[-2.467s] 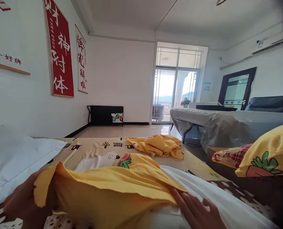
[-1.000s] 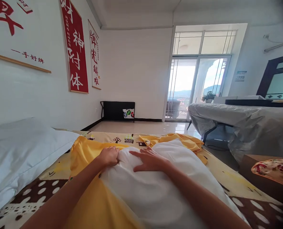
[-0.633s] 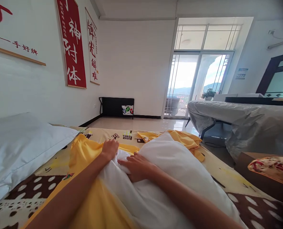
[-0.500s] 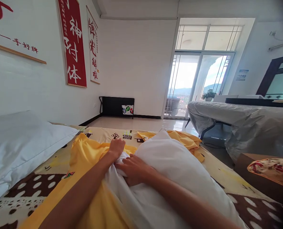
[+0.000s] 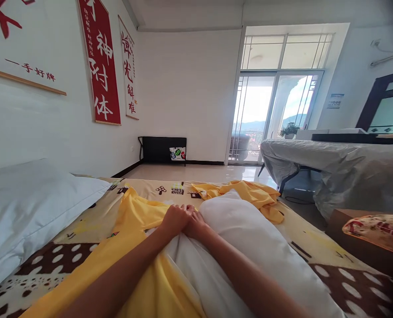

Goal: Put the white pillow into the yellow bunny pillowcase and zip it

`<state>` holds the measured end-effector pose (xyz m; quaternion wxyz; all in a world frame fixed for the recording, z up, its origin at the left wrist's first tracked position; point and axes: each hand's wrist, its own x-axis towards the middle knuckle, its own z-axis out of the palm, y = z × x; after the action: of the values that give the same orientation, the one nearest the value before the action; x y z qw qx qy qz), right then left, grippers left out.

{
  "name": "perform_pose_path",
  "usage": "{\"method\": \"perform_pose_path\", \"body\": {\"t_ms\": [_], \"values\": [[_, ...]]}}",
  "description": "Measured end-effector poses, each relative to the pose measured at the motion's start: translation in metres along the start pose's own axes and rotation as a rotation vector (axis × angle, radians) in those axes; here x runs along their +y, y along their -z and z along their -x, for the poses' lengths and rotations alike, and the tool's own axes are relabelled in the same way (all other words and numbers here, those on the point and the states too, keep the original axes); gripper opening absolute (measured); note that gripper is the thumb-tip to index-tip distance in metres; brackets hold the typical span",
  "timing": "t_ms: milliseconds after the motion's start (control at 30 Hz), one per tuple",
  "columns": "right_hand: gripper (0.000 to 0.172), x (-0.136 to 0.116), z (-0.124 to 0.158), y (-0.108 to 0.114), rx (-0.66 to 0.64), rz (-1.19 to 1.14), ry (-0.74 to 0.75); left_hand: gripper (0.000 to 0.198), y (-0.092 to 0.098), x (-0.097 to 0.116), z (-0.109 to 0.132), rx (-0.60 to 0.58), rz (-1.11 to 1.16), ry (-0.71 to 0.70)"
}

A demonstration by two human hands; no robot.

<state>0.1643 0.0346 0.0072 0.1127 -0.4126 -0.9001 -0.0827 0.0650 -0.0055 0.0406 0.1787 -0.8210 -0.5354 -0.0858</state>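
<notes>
A plump white pillow (image 5: 249,229) lies on the bed in front of me, its near left part against a yellow pillowcase (image 5: 133,212). My left hand (image 5: 176,219) is closed on the gathered edge of the pillowcase, beside the pillow. Pressed up against it, my right hand (image 5: 195,224) is closed at the pillow's left edge. The fingertips of both hands are hidden, so the exact grip is hard to see. Beyond the pillow lies another crumpled yellow cloth (image 5: 249,194).
A second white pillow (image 5: 51,212) rests at the left on the patterned bed sheet (image 5: 315,234). To the right stand a plastic-covered table (image 5: 315,154) and a cardboard box (image 5: 337,229) with a patterned cloth item (image 5: 378,229). A black folded panel (image 5: 156,148) leans against the far wall.
My left hand has moved right and slightly down, pulling the yellow fabric along. My right hand has shifted forward and right; the two hands now meet.
</notes>
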Motion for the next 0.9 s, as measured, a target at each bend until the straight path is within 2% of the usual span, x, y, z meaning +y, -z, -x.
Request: {"method": "perform_pose_path", "body": {"t_ms": [100, 200, 300, 400, 467, 500, 567, 633, 700, 767, 833, 900], "values": [[0.027, 0.008, 0.004, 0.013, -0.078, -0.014, -0.038, 0.028, -0.006, -0.016, 0.011, 0.01, 0.01, 0.041], [0.035, 0.016, 0.027, 0.039, -0.1, -0.02, -0.058, 0.025, -0.013, -0.034, 0.024, -0.006, 0.072, 0.095], [0.044, 0.009, 0.072, 0.068, -0.084, -0.058, 0.002, 0.026, -0.018, -0.044, 0.04, -0.003, 0.151, 0.109], [0.049, -0.008, 0.131, 0.082, -0.087, -0.096, 0.201, 0.03, -0.009, -0.038, 0.062, 0.09, 0.241, 0.057], [0.054, -0.015, 0.168, 0.076, -0.059, -0.034, 0.295, 0.029, 0.003, -0.026, 0.078, 0.166, 0.331, -0.079], [0.059, -0.016, 0.183, 0.069, -0.016, 0.021, 0.316, 0.028, 0.009, -0.018, 0.086, 0.165, 0.373, -0.182], [0.068, -0.013, 0.204, 0.048, 0.106, 0.161, 0.286, 0.026, 0.02, -0.001, 0.098, 0.07, 0.412, -0.387], [0.073, -0.004, 0.213, 0.025, 0.208, 0.307, 0.22, 0.026, 0.025, 0.014, 0.104, -0.049, 0.384, -0.497], [0.075, 0.004, 0.212, 0.005, 0.236, 0.415, 0.187, 0.03, 0.024, 0.025, 0.106, -0.124, 0.328, -0.486], [0.071, 0.009, 0.204, -0.006, 0.218, 0.459, 0.218, 0.034, 0.023, 0.033, 0.105, -0.183, 0.275, -0.426], [0.062, 0.01, 0.192, -0.005, 0.179, 0.438, 0.258, 0.035, 0.024, 0.042, 0.105, -0.239, 0.248, -0.39], [0.054, 0.008, 0.175, 0.009, 0.113, 0.375, 0.278, 0.031, 0.03, 0.054, 0.106, -0.26, 0.253, -0.395]]}}
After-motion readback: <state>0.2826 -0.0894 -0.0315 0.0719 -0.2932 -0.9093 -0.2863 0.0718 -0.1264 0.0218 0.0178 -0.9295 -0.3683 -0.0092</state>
